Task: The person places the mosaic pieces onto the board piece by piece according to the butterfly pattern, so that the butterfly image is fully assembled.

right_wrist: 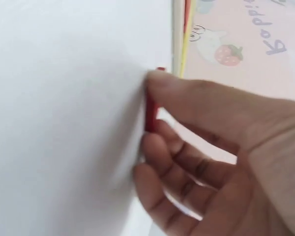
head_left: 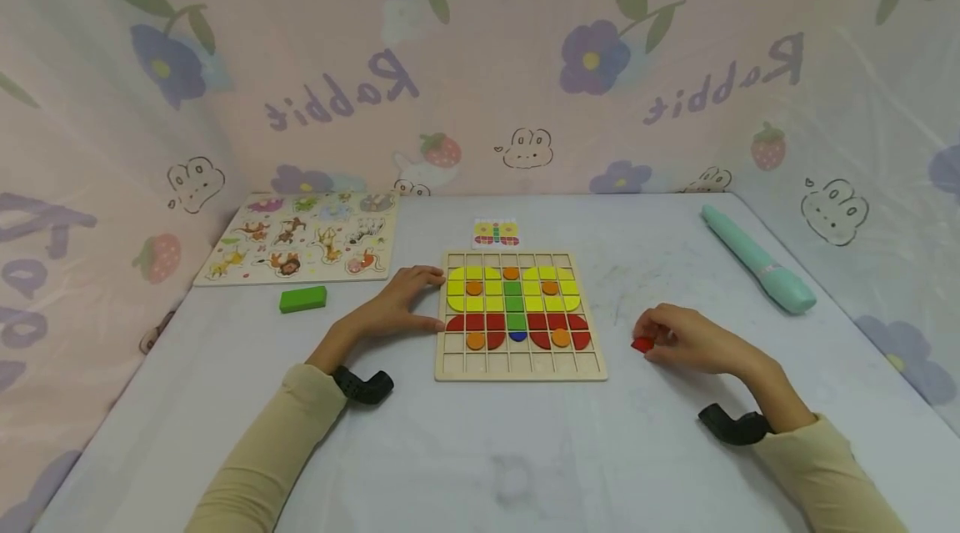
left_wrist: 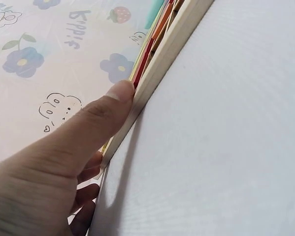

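A wooden grid board (head_left: pixel 521 376) lies in the middle of the table, with yellow, red, orange, green and blue pieces forming a butterfly on it. My left hand (head_left: pixel 393 304) rests against the board's left side, thumb and fingers spread apart. Its thumb (left_wrist: pixel 120 93) touches the board's rim in the left wrist view. Right of the board, my right hand (head_left: pixel 686 339) pinches a small red puzzle piece (head_left: pixel 642 344) between thumb and fingers, close to the tabletop. That red piece appears edge-on in the right wrist view, partly hidden by the fingers.
Behind the board lies a small butterfly pattern card (head_left: pixel 496 233). An animal puzzle board (head_left: pixel 315 237) sits at the back left, and a green box (head_left: pixel 303 299) in front of it. A teal, elongated object (head_left: pixel 757 258) lies at the right. Printed curtains (head_left: pixel 480 57) enclose the table.
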A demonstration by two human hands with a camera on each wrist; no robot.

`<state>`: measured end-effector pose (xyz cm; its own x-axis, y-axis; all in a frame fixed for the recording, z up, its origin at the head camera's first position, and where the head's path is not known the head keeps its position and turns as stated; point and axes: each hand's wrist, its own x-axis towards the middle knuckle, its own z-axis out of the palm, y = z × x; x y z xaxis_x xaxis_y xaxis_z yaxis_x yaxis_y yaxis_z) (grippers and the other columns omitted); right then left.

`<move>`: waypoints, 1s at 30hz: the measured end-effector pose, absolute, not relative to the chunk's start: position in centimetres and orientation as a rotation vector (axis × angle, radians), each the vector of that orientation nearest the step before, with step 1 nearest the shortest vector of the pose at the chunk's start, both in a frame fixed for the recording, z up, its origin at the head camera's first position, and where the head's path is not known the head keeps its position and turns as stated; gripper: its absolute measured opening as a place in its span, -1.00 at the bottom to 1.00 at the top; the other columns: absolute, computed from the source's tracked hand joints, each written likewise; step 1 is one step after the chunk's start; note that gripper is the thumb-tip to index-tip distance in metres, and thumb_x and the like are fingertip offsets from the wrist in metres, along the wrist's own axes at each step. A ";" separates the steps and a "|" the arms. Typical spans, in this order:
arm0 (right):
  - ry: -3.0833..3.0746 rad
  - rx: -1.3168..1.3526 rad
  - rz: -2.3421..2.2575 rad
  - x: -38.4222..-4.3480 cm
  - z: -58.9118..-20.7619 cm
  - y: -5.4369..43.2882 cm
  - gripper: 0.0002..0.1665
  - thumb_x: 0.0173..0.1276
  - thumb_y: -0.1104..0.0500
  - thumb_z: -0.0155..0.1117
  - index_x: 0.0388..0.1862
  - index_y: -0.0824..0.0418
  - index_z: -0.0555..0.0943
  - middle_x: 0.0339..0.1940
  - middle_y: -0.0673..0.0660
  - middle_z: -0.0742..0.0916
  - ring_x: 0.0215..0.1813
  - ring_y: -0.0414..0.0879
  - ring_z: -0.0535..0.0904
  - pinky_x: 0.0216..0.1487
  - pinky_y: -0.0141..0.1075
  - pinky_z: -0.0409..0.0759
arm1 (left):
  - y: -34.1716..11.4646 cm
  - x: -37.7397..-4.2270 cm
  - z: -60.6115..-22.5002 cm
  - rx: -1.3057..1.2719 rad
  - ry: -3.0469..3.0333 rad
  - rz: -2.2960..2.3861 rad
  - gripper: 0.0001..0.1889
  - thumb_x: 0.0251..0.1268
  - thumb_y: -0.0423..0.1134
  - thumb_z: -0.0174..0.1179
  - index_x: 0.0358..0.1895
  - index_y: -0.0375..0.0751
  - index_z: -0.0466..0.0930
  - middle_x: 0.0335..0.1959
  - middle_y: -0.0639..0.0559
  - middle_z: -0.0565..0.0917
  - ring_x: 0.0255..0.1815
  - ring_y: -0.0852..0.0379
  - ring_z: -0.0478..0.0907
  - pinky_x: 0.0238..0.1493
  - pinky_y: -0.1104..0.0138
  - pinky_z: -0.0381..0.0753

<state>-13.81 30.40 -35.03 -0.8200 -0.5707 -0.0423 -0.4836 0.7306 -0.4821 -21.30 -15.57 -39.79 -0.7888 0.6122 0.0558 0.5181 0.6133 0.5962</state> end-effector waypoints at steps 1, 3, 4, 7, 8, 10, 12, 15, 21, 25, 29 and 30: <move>2.749 -0.858 -0.698 -14.0 -35.2 30.4 -0.72 0.11 0.26 0.40 -0.20 0.19 0.54 -0.32 -0.04 0.57 -0.28 -0.19 0.45 -0.27 -0.39 0.52 | -15.6 -21.3 -39.8 0.948 2.681 0.915 -0.19 0.01 0.18 0.31 0.30 -0.13 0.29 0.39 0.05 0.19 0.42 0.03 0.00 0.40 0.06 0.01; 2.753 -0.875 -0.717 -14.2 -35.6 30.3 -0.74 0.12 0.23 0.40 -0.23 0.18 0.54 -0.36 -0.06 0.57 -0.32 -0.23 0.44 -0.30 -0.41 0.51 | -15.6 -21.4 -39.7 0.945 2.681 0.910 -0.19 0.01 0.19 0.31 0.30 -0.12 0.29 0.39 0.05 0.19 0.42 0.04 -0.01 0.40 0.06 0.01; 2.758 -0.876 -0.720 -14.3 -35.7 30.2 -0.75 0.13 0.20 0.41 -0.24 0.17 0.54 -0.38 -0.08 0.57 -0.34 -0.25 0.44 -0.32 -0.42 0.50 | -15.6 -21.4 -39.7 0.942 2.681 0.908 -0.19 0.00 0.19 0.31 0.30 -0.12 0.29 0.39 0.05 0.19 0.42 0.04 -0.01 0.40 0.06 0.01; 2.781 -0.862 -0.743 -14.5 -36.0 30.0 -0.75 0.13 0.13 0.42 -0.28 0.15 0.54 -0.46 -0.10 0.55 -0.41 -0.26 0.42 -0.39 -0.43 0.47 | -15.6 -21.3 -39.6 0.938 2.686 0.910 -0.19 0.00 0.19 0.32 0.30 -0.11 0.29 0.39 0.05 0.19 0.42 0.02 -0.01 0.40 0.05 0.01; 2.788 -0.857 -0.743 -14.6 -36.0 30.0 -0.74 0.13 0.11 0.42 -0.27 0.14 0.55 -0.46 -0.10 0.54 -0.41 -0.26 0.41 -0.40 -0.44 0.46 | -15.6 -21.3 -39.5 0.937 2.687 0.910 -0.19 0.00 0.19 0.32 0.31 -0.11 0.29 0.39 0.04 0.19 0.42 0.02 -0.01 0.40 0.04 0.01; 2.790 -0.845 -0.736 -14.5 -35.9 29.9 -0.70 0.12 0.09 0.43 -0.22 0.15 0.56 -0.44 -0.09 0.53 -0.40 -0.25 0.41 -0.39 -0.44 0.46 | -15.6 -21.3 -39.5 0.937 2.686 0.913 -0.19 0.00 0.18 0.32 0.30 -0.12 0.30 0.39 0.03 0.19 0.42 0.01 -0.01 0.40 0.04 0.01; 2.769 -0.842 -0.727 -14.4 -35.8 30.0 -0.65 0.11 0.12 0.43 -0.13 0.16 0.57 -0.38 -0.06 0.53 -0.36 -0.21 0.41 -0.36 -0.43 0.47 | -15.6 -21.2 -39.4 0.940 2.684 0.911 -0.20 0.01 0.17 0.32 0.30 -0.13 0.29 0.39 0.02 0.19 0.42 0.00 0.00 0.40 0.04 0.01; 2.709 -0.855 -0.730 -14.3 -35.6 30.2 -0.57 0.11 0.24 0.40 -0.01 0.16 0.56 -0.28 -0.01 0.53 -0.30 -0.18 0.41 -0.32 -0.41 0.49 | -15.6 -21.1 -39.5 0.941 2.678 0.916 -0.21 0.01 0.15 0.33 0.30 -0.14 0.30 0.38 0.01 0.20 0.42 -0.01 0.00 0.40 0.04 0.01; 2.704 -0.932 -0.743 -14.4 -35.7 30.5 -0.69 0.15 0.37 0.32 -0.11 0.21 0.55 -0.26 -0.02 0.59 -0.27 -0.22 0.46 -0.27 -0.40 0.53 | -15.5 -21.0 -39.7 0.943 2.681 0.926 -0.20 0.01 0.16 0.32 0.30 -0.14 0.30 0.38 0.01 0.21 0.42 0.00 0.01 0.39 0.03 0.01; 2.725 -0.878 -0.757 -14.4 -35.9 30.3 -0.62 0.15 0.30 0.35 -0.03 0.18 0.53 -0.22 0.02 0.58 -0.28 -0.18 0.45 -0.26 -0.39 0.53 | -15.5 -21.0 -39.7 0.936 2.685 0.916 -0.20 0.01 0.17 0.32 0.30 -0.12 0.30 0.38 0.03 0.21 0.42 0.01 0.01 0.40 0.04 0.01; 2.680 -0.891 -0.797 -14.5 -36.3 30.0 -0.60 0.17 0.24 0.36 0.00 0.06 0.55 -0.17 0.01 0.56 -0.23 -0.14 0.44 -0.22 -0.38 0.52 | -15.5 -21.0 -39.5 0.936 2.687 0.914 -0.21 0.01 0.15 0.33 0.30 -0.12 0.30 0.38 0.03 0.21 0.41 0.02 0.01 0.40 0.05 0.02; 2.678 -0.907 -0.799 -14.5 -36.4 29.9 -0.63 0.18 0.24 0.35 -0.02 0.04 0.56 -0.19 -0.02 0.56 -0.23 -0.15 0.44 -0.23 -0.39 0.51 | -15.5 -21.0 -39.5 0.937 2.688 0.912 -0.21 0.01 0.15 0.33 0.30 -0.12 0.30 0.38 0.03 0.21 0.41 0.02 0.01 0.40 0.05 0.02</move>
